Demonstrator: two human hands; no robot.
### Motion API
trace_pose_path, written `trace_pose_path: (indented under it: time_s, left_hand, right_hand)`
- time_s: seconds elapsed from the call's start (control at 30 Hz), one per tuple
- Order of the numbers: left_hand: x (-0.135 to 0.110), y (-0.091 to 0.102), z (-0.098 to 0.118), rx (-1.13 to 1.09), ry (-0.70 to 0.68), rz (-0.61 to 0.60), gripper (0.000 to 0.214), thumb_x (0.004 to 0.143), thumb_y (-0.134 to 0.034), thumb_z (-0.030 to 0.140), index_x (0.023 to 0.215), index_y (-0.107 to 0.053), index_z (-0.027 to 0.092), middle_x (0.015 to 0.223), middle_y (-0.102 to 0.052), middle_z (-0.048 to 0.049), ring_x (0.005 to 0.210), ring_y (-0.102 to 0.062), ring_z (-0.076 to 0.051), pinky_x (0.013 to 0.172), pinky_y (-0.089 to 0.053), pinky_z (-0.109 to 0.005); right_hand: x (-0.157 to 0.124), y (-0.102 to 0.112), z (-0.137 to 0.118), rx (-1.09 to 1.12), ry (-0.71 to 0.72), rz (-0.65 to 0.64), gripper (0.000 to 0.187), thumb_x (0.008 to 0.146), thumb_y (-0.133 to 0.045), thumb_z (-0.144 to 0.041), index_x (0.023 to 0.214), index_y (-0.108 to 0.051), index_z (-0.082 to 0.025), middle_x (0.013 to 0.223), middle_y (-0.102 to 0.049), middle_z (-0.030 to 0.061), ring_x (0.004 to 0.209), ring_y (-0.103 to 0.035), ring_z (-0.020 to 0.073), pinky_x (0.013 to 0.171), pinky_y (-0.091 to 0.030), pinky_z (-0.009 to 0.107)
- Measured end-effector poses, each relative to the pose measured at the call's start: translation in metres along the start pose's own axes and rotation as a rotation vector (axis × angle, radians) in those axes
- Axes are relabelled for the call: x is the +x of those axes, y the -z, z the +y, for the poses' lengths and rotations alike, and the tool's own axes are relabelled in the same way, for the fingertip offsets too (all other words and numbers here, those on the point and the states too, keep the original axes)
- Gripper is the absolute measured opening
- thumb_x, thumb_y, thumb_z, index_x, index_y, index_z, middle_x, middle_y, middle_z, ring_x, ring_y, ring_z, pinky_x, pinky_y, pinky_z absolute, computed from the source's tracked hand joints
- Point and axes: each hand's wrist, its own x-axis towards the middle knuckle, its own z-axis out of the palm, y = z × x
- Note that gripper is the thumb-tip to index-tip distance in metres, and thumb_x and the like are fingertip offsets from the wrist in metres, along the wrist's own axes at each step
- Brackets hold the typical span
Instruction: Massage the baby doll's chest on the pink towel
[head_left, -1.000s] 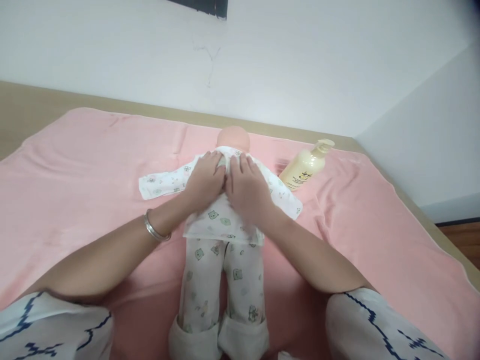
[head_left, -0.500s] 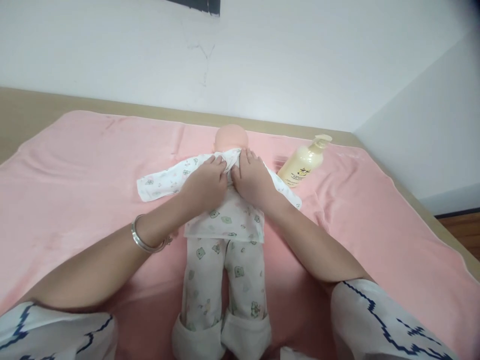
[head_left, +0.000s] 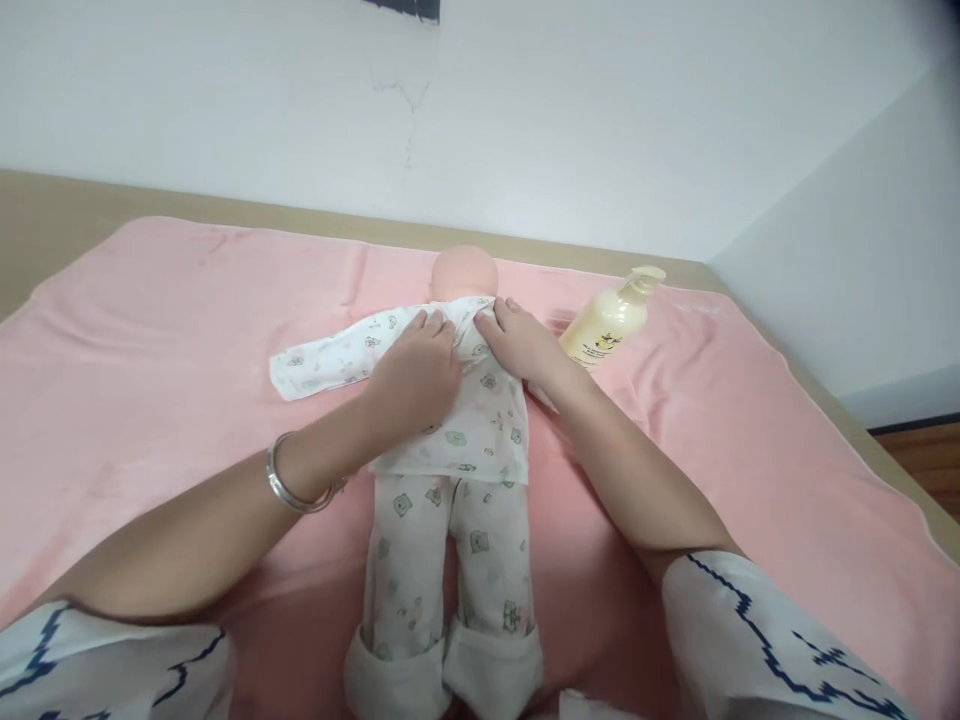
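A baby doll (head_left: 463, 270) lies on its back on a pink blanket (head_left: 150, 330), dressed in a white printed top (head_left: 480, 420) and matching trousers (head_left: 442, 560). My left hand (head_left: 416, 370), with a silver bangle (head_left: 289, 490) on the wrist, rests flat on the doll's chest, fingers reaching the collar. My right hand (head_left: 517, 340) lies flat over the doll's right-side shoulder, fingers stretched out toward the neckline. Neither hand grips anything. The top's left-side sleeve (head_left: 322, 362) lies spread out; the other sleeve is hidden under my right forearm.
A cream pump bottle (head_left: 611, 320) lies tilted on the blanket just right of my right hand. The blanket covers a tan surface (head_left: 45, 215) set against a white wall. Wooden floor (head_left: 919, 465) shows at the far right. My patterned sleeves fill the lower corners.
Both hands have slid up from the doll's belly to its chest and collar. The right hand has then spread apart from the left, toward the shoulder.
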Motion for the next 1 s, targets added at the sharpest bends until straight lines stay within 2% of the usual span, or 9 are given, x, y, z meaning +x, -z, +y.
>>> trace_pose_path:
  time_s: [0.23, 0.33, 0.4, 0.47, 0.57, 0.7, 0.8, 0.9, 1.0]
  left_hand:
    - [0.032, -0.008, -0.034, -0.18, 0.1, -0.016, 0.035, 0.099, -0.034, 0.022, 0.109, -0.067, 0.016, 0.116, -0.073, -0.0152, 0.111, -0.067, -0.029, 0.103, -0.059, -0.049]
    - [0.026, -0.013, -0.029, -0.073, -0.034, 0.025, 0.038, 0.099, -0.031, 0.019, 0.104, -0.069, 0.013, 0.118, -0.072, -0.0209, 0.121, -0.066, -0.035, 0.111, -0.054, -0.058]
    - [0.014, -0.013, -0.018, 0.005, -0.096, 0.045, 0.047, 0.102, -0.026, 0.018, 0.113, -0.07, 0.006, 0.131, -0.07, -0.0253, 0.137, -0.06, -0.038, 0.123, -0.045, -0.062]
    - [0.003, -0.011, -0.006, 0.006, -0.053, 0.037, 0.054, 0.105, -0.025, 0.021, 0.136, -0.063, -0.002, 0.152, -0.06, -0.0273, 0.152, -0.05, -0.037, 0.131, -0.039, -0.059]
    - [-0.001, -0.004, 0.001, -0.051, 0.029, -0.007, 0.058, 0.105, -0.027, 0.025, 0.151, -0.054, 0.0, 0.163, -0.054, -0.0234, 0.159, -0.044, -0.034, 0.133, -0.039, -0.054]
    - [0.017, 0.004, -0.013, -0.16, 0.094, -0.054, 0.046, 0.1, -0.032, 0.02, 0.121, -0.072, 0.011, 0.132, -0.074, -0.0161, 0.135, -0.065, -0.03, 0.125, -0.049, -0.05]
    - [0.027, -0.001, -0.018, -0.246, 0.197, -0.024, 0.041, 0.098, -0.032, 0.018, 0.105, -0.072, 0.014, 0.116, -0.077, -0.0149, 0.119, -0.07, -0.027, 0.123, -0.05, -0.046]
    - [0.026, -0.015, -0.014, -0.229, 0.218, 0.078, 0.05, 0.099, -0.024, 0.014, 0.118, -0.07, 0.006, 0.137, -0.071, -0.0215, 0.138, -0.062, -0.029, 0.135, -0.036, -0.048]
    - [0.021, -0.028, -0.011, -0.28, 0.257, 0.129, 0.057, 0.102, -0.026, 0.021, 0.145, -0.061, 0.005, 0.162, -0.057, -0.0189, 0.157, -0.046, -0.031, 0.139, -0.029, -0.053]
  right_hand:
    - [-0.047, -0.021, -0.029, -0.255, 0.17, 0.166, 0.069, 0.111, -0.032, -0.033, 0.163, -0.036, 0.011, 0.168, -0.043, 0.0333, 0.161, -0.041, 0.0408, 0.135, -0.03, 0.052]
    - [-0.043, -0.021, -0.027, -0.205, 0.173, 0.161, 0.068, 0.11, -0.033, -0.033, 0.163, -0.037, 0.01, 0.17, -0.041, 0.0314, 0.161, -0.04, 0.0394, 0.135, -0.031, 0.051]
    - [-0.026, -0.015, -0.018, -0.139, 0.128, 0.112, 0.067, 0.111, -0.031, -0.034, 0.161, -0.04, 0.009, 0.169, -0.043, 0.0302, 0.161, -0.041, 0.0387, 0.134, -0.032, 0.05]
    - [-0.009, -0.008, -0.007, -0.066, 0.068, 0.07, 0.065, 0.112, -0.027, -0.037, 0.156, -0.048, 0.007, 0.166, -0.048, 0.0296, 0.157, -0.045, 0.0385, 0.131, -0.035, 0.051]
    - [0.002, -0.002, 0.002, -0.039, 0.044, 0.038, 0.066, 0.114, -0.024, -0.041, 0.156, -0.049, 0.004, 0.166, -0.048, 0.0292, 0.158, -0.044, 0.0382, 0.131, -0.035, 0.053]
    - [-0.021, -0.008, -0.011, -0.186, 0.126, 0.029, 0.068, 0.112, -0.028, -0.034, 0.165, -0.034, 0.007, 0.174, -0.034, 0.0298, 0.166, -0.031, 0.0409, 0.135, -0.026, 0.058]
    - [-0.041, -0.016, -0.023, -0.237, 0.267, 0.087, 0.07, 0.11, -0.035, -0.033, 0.166, -0.032, 0.008, 0.175, -0.03, 0.0321, 0.166, -0.031, 0.0429, 0.136, -0.026, 0.059]
    - [-0.039, -0.019, -0.025, -0.184, 0.278, 0.099, 0.07, 0.108, -0.036, -0.031, 0.167, -0.032, 0.007, 0.175, -0.029, 0.0312, 0.166, -0.03, 0.042, 0.137, -0.026, 0.057]
    - [-0.02, -0.019, -0.018, -0.072, 0.143, 0.079, 0.072, 0.108, -0.032, -0.033, 0.168, -0.028, 0.007, 0.177, -0.027, 0.0284, 0.168, -0.025, 0.0392, 0.138, -0.025, 0.053]
